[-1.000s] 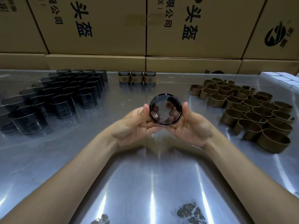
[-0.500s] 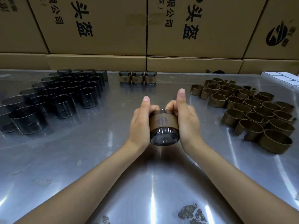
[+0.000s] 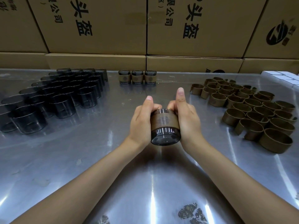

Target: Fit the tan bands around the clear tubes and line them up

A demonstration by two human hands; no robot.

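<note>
Now | left hand (image 3: 142,122), right hand (image 3: 186,120) both gripping tube (image 3: 165,135) | band (image 3: 164,121) on | centre it squarely, then join row (image 3: 137,77).

Both hands (image 3: 165,122) gripping banded tube (image 3: 165,125)

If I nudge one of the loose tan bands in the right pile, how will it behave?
The loose tan bands look thin and open-ended, so probably light and springy; a nudge likely slides or flexes one. Packed touching, neighbours would probably shift too. Standing on edge on the metal table, one might tip.
</note>
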